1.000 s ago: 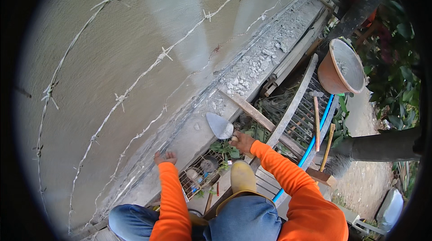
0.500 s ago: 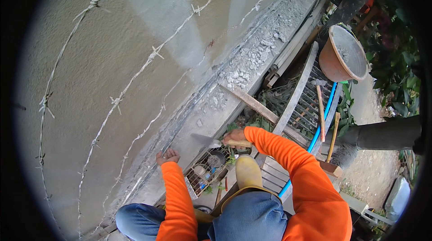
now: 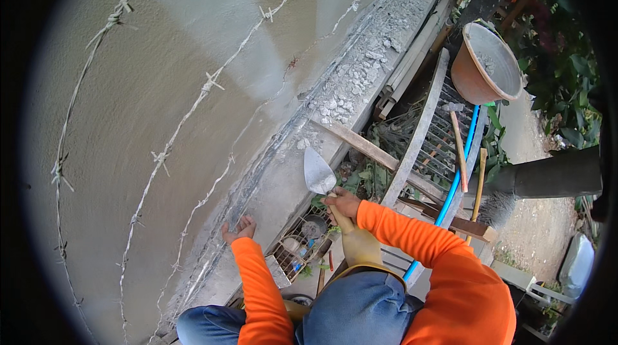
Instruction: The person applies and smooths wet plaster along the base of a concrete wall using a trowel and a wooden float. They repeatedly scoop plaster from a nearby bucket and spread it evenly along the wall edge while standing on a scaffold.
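My right hand [image 3: 344, 206] is wrapped round the wooden handle of a pointing trowel [image 3: 318, 172]. The trowel's grey metal blade points away from me, over the edge of the concrete ledge [image 3: 269, 200]. Further left, my left hand [image 3: 239, 230] is open with its fingers apart and slightly bent, holding nothing. It is beside the rough groove where the ledge meets the grey wall [image 3: 167, 55]; whether it touches the surface I cannot tell.
Barbed wire [image 3: 207, 85] runs across the wall. Rubble [image 3: 341, 97] covers the ledge further off. A bucket [image 3: 484, 65], a hammer [image 3: 459, 152], a blue pipe [image 3: 461, 171] and a metal grille [image 3: 444, 132] are at right. A wire basket [image 3: 297, 242] stands below my hands; a wooden plank [image 3: 360, 145] meets the ledge.
The trowel has swung from pointing left to pointing away from me, its blade face now turned into view. My left hand stays beside the groove. The whole view has shifted slightly.
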Tool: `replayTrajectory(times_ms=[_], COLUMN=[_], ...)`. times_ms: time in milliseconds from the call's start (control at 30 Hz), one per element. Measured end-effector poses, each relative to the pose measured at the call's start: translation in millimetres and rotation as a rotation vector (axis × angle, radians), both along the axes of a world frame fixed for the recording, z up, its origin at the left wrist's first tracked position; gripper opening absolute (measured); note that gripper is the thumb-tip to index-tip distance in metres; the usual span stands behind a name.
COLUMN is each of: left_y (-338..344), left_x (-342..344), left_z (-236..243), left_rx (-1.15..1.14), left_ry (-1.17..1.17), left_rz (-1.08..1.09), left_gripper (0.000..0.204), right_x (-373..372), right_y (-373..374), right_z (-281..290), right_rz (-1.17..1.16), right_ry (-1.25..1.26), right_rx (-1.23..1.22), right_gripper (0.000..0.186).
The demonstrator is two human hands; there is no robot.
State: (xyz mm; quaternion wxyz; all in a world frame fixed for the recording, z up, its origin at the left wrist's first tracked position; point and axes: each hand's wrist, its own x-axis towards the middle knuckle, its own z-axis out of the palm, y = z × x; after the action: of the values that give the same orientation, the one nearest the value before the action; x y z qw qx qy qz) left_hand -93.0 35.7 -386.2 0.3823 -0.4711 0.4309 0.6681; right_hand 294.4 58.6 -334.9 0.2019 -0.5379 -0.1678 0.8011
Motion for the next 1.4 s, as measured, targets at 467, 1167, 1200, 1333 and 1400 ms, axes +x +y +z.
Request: replayTrajectory(times_ms=[467,1167,1200,1333,1400], left_y=[-4.2,6.0,6.3,5.8,4.3], left_x=[6.6,-9.7,-11.4,-18.2,-20.5], left_z=[11.1,-12.8,-15.8,-27.7,-31.3], left_rx=[0.048,0.009,-0.008,0.013,0.019], left_ry=[0.039,-0.034,-0.036,-0.037,-0.047], left_rz=[-0.124,-0.021,0.0,-0.05,-0.082], left_gripper=[0.08,0.067,0.066,0.063,0.059], right_x=[-194.8,-146.5,-141.4,-123.8,-114.9], right_y=[87.4,33.8,31.1,23.1,21.3], right_z=[-97.9,-81.4,-74.3,-44.4,-29.4], right_rz=[-0.376,-0.393,-0.406,-0.414,-0.409], right_ry=[-0.524,-0.472,-0.427,-0.332,-0.313], right_rx=[0.083,0.202,0.207,0.17,0.167], right_gripper=[0.056,0.048,0.046,0.043,0.041])
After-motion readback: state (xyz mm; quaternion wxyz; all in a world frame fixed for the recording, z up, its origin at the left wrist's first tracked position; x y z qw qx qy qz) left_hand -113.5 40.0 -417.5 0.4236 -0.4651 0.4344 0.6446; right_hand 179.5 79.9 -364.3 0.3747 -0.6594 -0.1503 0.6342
